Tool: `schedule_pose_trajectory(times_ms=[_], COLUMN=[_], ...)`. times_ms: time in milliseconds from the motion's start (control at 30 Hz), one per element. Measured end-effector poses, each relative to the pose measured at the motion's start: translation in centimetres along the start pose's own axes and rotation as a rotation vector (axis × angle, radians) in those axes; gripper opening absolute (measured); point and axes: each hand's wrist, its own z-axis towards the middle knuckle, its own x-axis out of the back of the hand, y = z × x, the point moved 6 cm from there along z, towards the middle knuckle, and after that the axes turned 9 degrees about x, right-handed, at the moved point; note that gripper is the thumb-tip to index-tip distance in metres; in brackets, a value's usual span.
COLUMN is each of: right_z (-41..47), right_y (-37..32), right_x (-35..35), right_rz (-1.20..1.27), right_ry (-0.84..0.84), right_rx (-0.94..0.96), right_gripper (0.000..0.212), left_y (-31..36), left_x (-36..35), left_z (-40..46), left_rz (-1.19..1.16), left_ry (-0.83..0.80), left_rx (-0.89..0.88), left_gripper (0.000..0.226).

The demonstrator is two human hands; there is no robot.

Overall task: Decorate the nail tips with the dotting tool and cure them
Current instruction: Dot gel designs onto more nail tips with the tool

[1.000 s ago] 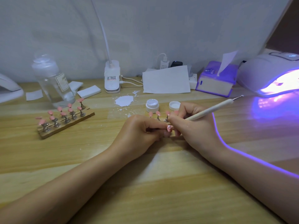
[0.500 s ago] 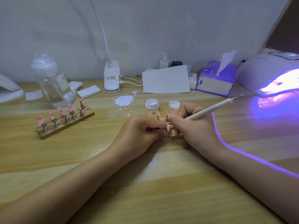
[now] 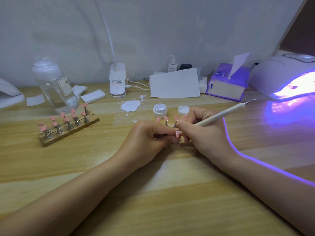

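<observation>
My left hand [image 3: 146, 138] pinches a small stand carrying a pink nail tip [image 3: 178, 134] with white marks on it. My right hand [image 3: 202, 132] grips the white dotting tool [image 3: 221, 115] like a pen, its lower end at that tip and its metal point aimed up right. Just behind my fingers stand a few more pink nail tips [image 3: 166, 120] on metal holders. A wooden rack [image 3: 68, 132] with several pink tips sits at the left. The UV lamp [image 3: 286, 77] glows purple at the far right.
An open white gel pot [image 3: 159, 110] and its lid [image 3: 183, 110] sit behind my hands, near a white spill [image 3: 130, 105]. A clear bottle [image 3: 54, 86], white pads, a lamp base [image 3: 118, 80], paper and a tissue box [image 3: 227, 82] line the back.
</observation>
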Motion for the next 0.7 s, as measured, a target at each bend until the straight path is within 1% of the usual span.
schedule_pose_trajectory(times_ms=[700], right_z=[0.04], right_y=[0.08], right_x=[0.04], right_rz=[0.009], right_ry=[0.011], right_rx=[0.006], right_gripper=[0.038], left_y=[0.12], left_x=[-0.03], left_z=[0.0], left_rz=[0.008], left_ry=[-0.004], left_rx=[-0.018], left_gripper=[0.014])
